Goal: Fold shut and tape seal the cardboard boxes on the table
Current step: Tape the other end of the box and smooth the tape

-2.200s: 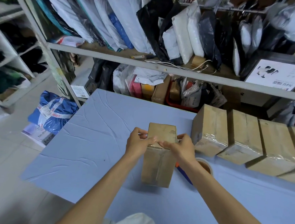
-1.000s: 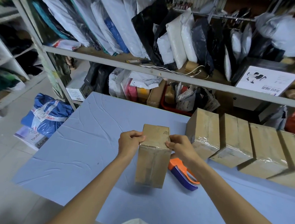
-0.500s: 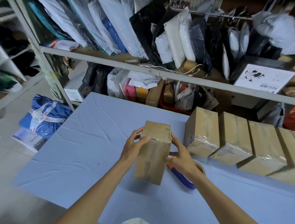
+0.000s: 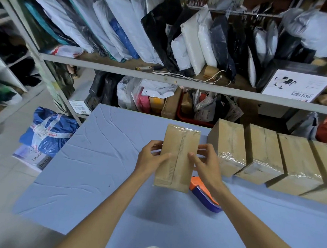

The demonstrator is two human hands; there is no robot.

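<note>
head | cardboard box, tape along its upper face, held over the middle of the table | left hand grasps its left side | right hand grasps its right side | tape dispenser lies beneath right wrist | sealed boxes line far right edge

Parcel packing stockroom: metal shelving crammed with bagged goods (mostly poly mailers), taped boxes lined on table.

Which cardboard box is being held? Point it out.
The lone box gripped between left hand and right hand; the row of boxes beside it rests untouched on the table.
</note>
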